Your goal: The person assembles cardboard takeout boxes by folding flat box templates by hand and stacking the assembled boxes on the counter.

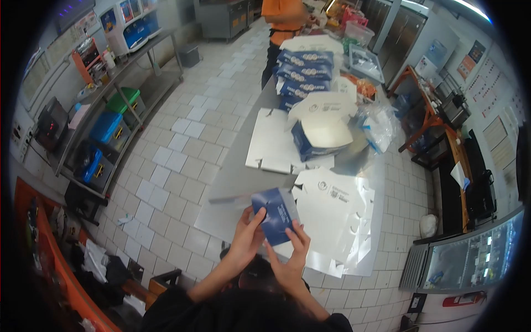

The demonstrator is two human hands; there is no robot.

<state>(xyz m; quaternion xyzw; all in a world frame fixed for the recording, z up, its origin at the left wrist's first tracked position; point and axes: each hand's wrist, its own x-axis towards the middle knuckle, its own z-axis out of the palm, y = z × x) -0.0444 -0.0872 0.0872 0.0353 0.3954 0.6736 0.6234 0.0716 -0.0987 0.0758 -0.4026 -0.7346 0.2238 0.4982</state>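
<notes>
Both my hands hold a dark blue cardboard box (pixel 272 214) with white print, tilted above the near end of the metal table. My left hand (pixel 247 238) grips its left side, the thumb pressed on the blue face and the fingers mostly hidden behind. At the lower right corner, my right hand (pixel 290 255) has its fingers closed on the edge. Beside the box lies a stack of flat white box blanks (pixel 326 213) with small printed marks. Farther back stands a folded box (pixel 323 135), blue outside and white inside, with its lid up.
Several blue boxes (pixel 304 72) are piled farther along the metal table (pixel 232 182). Clear plastic bags (pixel 381 124) lie at its right edge. A person in an orange shirt (pixel 283 19) stands at the far end. Metal shelving (pixel 119 83) with lidded bins runs along the left.
</notes>
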